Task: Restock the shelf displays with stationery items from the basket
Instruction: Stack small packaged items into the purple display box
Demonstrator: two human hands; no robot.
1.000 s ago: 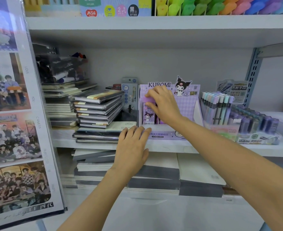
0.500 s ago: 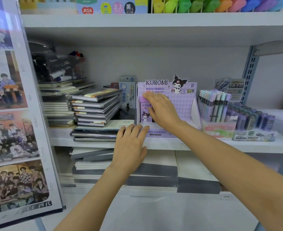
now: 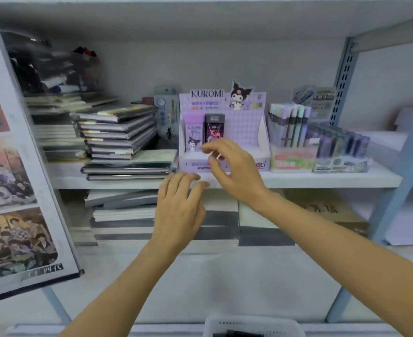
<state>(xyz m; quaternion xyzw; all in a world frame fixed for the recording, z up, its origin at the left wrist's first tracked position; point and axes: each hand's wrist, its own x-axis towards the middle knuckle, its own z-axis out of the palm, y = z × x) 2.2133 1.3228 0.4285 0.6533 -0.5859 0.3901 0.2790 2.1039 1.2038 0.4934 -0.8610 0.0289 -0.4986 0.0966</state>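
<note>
The lilac Kuromi display box stood on the middle shelf, at about 12 o'clock from the person's hands. Two packs stood upright in its left end, side by side — a lilac pack and, at its 3 o'clock, a black pack.

The right hand hung just in front of the box, at 6 o'clock of the black pack. Its fingers were loosely curled, forefinger and thumb parted, and it held nothing. The left hand lay at 7 o'clock of the right one, palm down, fingers nearly straight and close together. Their tips were at the shelf's front edge — motion blur hid whether they touched it.

At 9 o'clock of the box sat a tilted stack of notebooks. At its 3 o'clock stood a rack of pastel pens, and beyond that a tray of dark purple cases. A white basket showed its rim at 6 o'clock, at the bottom edge of the view. A poster board filled the 9 o'clock side.
</note>
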